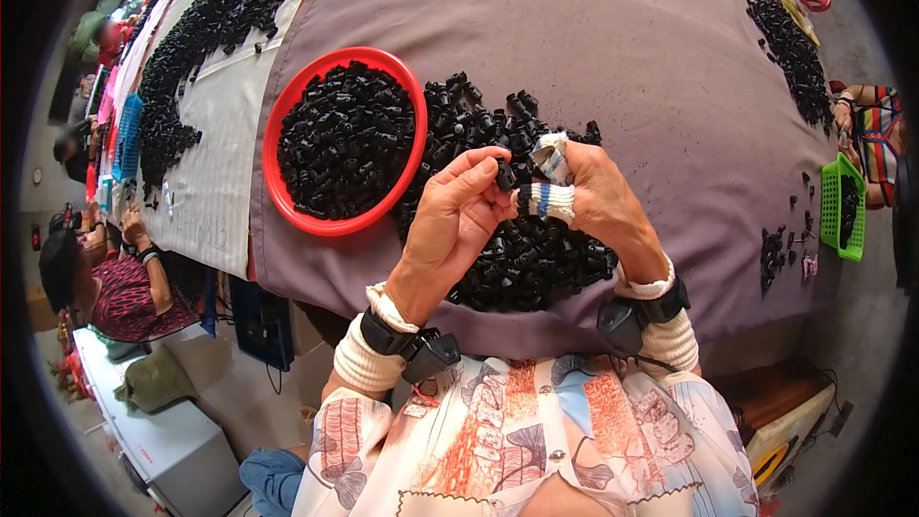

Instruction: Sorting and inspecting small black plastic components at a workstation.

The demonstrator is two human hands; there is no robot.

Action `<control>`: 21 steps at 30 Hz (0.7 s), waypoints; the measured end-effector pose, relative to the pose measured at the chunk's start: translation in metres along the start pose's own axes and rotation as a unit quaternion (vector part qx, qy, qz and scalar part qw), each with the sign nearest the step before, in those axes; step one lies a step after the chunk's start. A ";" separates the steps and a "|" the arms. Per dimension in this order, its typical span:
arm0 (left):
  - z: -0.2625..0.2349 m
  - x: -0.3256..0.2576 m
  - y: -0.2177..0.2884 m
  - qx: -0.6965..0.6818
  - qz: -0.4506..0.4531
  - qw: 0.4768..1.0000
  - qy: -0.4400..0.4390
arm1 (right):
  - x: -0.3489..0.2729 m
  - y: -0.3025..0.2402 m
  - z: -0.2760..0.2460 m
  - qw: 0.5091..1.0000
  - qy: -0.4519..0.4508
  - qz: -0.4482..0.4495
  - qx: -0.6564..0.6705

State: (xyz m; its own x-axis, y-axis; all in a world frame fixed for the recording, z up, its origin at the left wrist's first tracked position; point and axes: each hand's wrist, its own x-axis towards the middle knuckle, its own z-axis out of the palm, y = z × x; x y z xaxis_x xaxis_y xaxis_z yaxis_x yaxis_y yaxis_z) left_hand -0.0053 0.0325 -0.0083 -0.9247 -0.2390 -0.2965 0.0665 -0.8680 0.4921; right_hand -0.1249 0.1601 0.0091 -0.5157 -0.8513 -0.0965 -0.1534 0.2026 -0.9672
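Near the front edge of the mauve cloth (613, 29), I see the person's left hand (450, 220) pinching a small black part (505, 175) between thumb and fingertips, up over a loose heap of black parts (536, 263). Beside it, the right hand (605, 190) has its fingers curled toward that piece, with white knitted finger covers (550, 201) striped in blue; whether they grip it too, I cannot tell. Left of the heap, a red basin (272, 148) holds many similar pieces.
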 end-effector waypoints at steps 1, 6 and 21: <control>0.000 0.000 0.000 -0.004 0.001 1.000 -0.001 | -0.001 -0.001 0.001 1.000 0.015 -0.005 0.013; 0.005 -0.001 -0.001 0.006 0.012 1.000 0.026 | -0.004 -0.008 0.006 0.999 0.028 -0.009 0.022; 0.001 -0.001 0.000 0.075 0.052 0.996 0.012 | -0.005 -0.012 0.009 1.000 -0.004 0.018 0.019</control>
State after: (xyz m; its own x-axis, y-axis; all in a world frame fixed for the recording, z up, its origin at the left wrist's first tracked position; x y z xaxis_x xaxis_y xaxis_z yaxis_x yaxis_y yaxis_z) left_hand -0.0046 0.0334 -0.0069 -0.9065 -0.3363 -0.2554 0.1038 -0.7636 0.6373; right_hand -0.1127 0.1575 0.0190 -0.5132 -0.8477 -0.1341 -0.1018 0.2153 -0.9712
